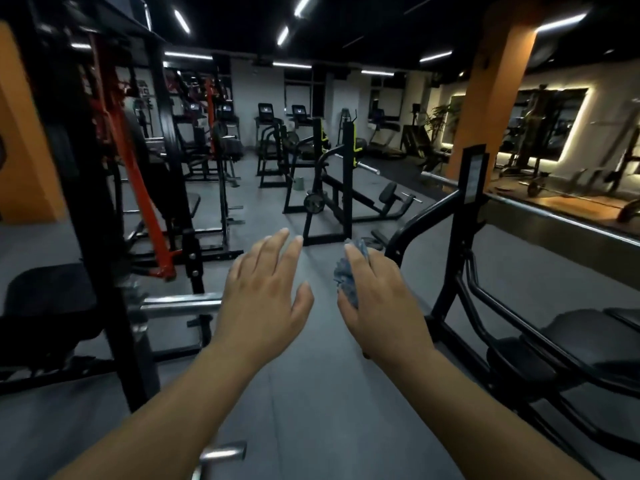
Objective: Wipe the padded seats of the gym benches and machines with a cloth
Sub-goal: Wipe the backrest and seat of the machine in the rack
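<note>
mid-aisle over grey floor, no pad under wipe. left hand (pixel 266 292) spread flat, holding nothing. right hand (pixel 377 299) gripping a bunched blue cloth (pixel 344 282). black padded seat (pixel 581 336) low right of that hand, another padded seat (pixel 48 292) left of the empty hand. weight bench (pixel 353 197) beyond the fingertips. likely between machines, with seats left to wipe.

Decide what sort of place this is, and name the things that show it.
A gym, very likely: treadmills stand at the back, a barbell bench rack stands mid-floor, and a padded bench sits at the right.
</note>
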### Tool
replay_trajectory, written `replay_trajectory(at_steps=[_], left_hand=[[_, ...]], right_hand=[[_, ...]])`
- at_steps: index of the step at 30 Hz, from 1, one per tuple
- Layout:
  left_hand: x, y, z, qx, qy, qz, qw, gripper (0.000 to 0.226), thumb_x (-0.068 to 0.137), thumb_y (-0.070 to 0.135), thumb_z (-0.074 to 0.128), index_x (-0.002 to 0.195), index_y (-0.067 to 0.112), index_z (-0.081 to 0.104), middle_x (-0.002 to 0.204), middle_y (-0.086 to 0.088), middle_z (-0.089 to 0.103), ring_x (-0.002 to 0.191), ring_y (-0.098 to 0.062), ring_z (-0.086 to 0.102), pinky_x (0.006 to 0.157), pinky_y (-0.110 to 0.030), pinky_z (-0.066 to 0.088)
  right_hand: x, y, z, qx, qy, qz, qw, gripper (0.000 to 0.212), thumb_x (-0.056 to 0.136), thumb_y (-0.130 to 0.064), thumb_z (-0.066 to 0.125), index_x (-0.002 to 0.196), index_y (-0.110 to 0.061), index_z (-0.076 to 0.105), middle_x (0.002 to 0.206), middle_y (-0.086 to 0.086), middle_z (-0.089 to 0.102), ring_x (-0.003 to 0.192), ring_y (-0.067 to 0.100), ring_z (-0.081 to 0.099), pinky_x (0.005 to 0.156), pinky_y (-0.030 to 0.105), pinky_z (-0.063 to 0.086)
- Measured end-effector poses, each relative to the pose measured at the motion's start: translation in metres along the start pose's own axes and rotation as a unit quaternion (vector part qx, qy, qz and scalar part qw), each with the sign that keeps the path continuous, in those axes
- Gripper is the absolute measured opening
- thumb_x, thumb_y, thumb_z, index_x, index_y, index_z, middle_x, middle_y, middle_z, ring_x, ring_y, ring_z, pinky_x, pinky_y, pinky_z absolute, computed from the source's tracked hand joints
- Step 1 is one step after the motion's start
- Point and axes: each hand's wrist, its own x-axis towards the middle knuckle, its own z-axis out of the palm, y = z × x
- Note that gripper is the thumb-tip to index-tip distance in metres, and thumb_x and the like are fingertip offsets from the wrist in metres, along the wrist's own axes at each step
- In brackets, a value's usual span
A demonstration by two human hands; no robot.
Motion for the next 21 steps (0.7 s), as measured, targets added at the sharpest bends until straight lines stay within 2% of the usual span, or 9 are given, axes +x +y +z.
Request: replay_trajectory(at_steps=[3, 7, 12, 16, 21], left_hand=[[0.062, -0.017, 0.031, -0.001, 0.011, 0.003, 1.0, 0.064, 0.093, 0.045, 0.033, 0.152, 0.02, 0.032, 0.158, -0.003, 0.03, 0.144, -0.023, 0.026, 0.116, -0.046, 0.024], [0.139, -0.036, 0.093, 0.0, 0.03, -0.002, 1.0, 0.064, 0.093, 0.046, 0.03, 0.152, 0.021, 0.032, 0.158, -0.002, 0.029, 0.144, -0.022, 0.025, 0.117, -0.048, 0.023], [0.255, -0.055, 0.189, 0.026, 0.028, -0.011, 0.999, 0.064, 0.094, 0.047, 0.031, 0.152, 0.019, 0.031, 0.158, -0.003, 0.031, 0.145, -0.024, 0.029, 0.116, -0.048, 0.026], [0.344, -0.08, 0.248, 0.035, 0.022, -0.044, 0.998, 0.065, 0.094, 0.047, 0.03, 0.153, 0.021, 0.029, 0.159, -0.002, 0.028, 0.146, -0.023, 0.026, 0.118, -0.047, 0.024], [0.431, -0.132, 0.307, 0.051, 0.03, -0.084, 0.995, 0.064, 0.093, 0.045, 0.036, 0.152, 0.02, 0.032, 0.159, -0.003, 0.031, 0.144, -0.024, 0.027, 0.117, -0.046, 0.024]], right_hand=[[0.053, 0.031, 0.036, -0.004, 0.011, -0.005, 1.0, 0.066, 0.086, -0.025, 0.072, 0.145, -0.009, 0.045, 0.128, 0.013, 0.055, 0.117, 0.03, 0.053, 0.093, 0.041, 0.053], [0.122, 0.085, 0.095, 0.002, 0.016, -0.02, 1.0, 0.066, 0.089, -0.027, 0.069, 0.147, -0.009, 0.042, 0.131, 0.014, 0.053, 0.121, 0.031, 0.051, 0.099, 0.042, 0.05], [0.219, 0.177, 0.177, 0.017, 0.029, -0.031, 0.999, 0.065, 0.089, -0.026, 0.068, 0.147, -0.009, 0.042, 0.132, 0.013, 0.053, 0.122, 0.032, 0.051, 0.095, 0.042, 0.052], [0.308, 0.234, 0.238, 0.024, 0.019, -0.045, 0.999, 0.066, 0.087, -0.024, 0.07, 0.145, -0.008, 0.044, 0.131, 0.015, 0.054, 0.12, 0.034, 0.052, 0.09, 0.045, 0.055], [0.409, 0.267, 0.327, 0.065, -0.006, -0.069, 0.995, 0.067, 0.086, -0.022, 0.071, 0.146, -0.006, 0.044, 0.131, 0.016, 0.054, 0.121, 0.036, 0.051, 0.095, 0.047, 0.053]])
